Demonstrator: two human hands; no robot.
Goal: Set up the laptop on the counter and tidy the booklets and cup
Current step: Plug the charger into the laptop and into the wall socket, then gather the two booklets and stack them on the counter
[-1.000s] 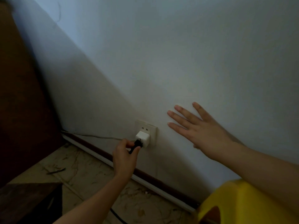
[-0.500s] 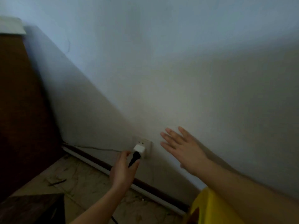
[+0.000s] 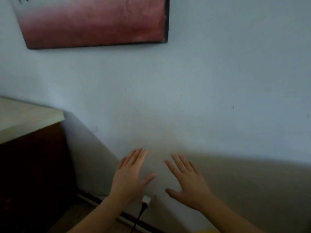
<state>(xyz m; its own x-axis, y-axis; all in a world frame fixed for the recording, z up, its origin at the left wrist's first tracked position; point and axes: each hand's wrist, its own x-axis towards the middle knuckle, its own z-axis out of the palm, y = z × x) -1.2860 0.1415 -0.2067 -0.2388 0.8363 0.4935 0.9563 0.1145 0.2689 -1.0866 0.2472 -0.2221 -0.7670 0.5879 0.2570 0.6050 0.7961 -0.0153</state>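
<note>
My left hand [image 3: 130,175] and my right hand [image 3: 186,180] are both raised in front of the pale wall, fingers straight and spread, holding nothing. Just below the left hand a white charger plug [image 3: 146,199] sits in the wall socket [image 3: 153,200], and its black cable [image 3: 138,216] hangs down toward the floor. A corner of the light counter top [image 3: 28,118] shows at the left edge. No laptop, booklets or cup are in view.
A dark wooden cabinet [image 3: 33,174] stands under the counter at left. A reddish picture [image 3: 94,22] hangs on the wall above. A dark skirting strip [image 3: 127,217] runs along the wall's foot. A bit of yellow [image 3: 203,231] shows at the bottom edge.
My left hand has let go of the black cable at the plug and risen with fingers spread. The view has tilted upward, bringing the counter and the picture into sight.
</note>
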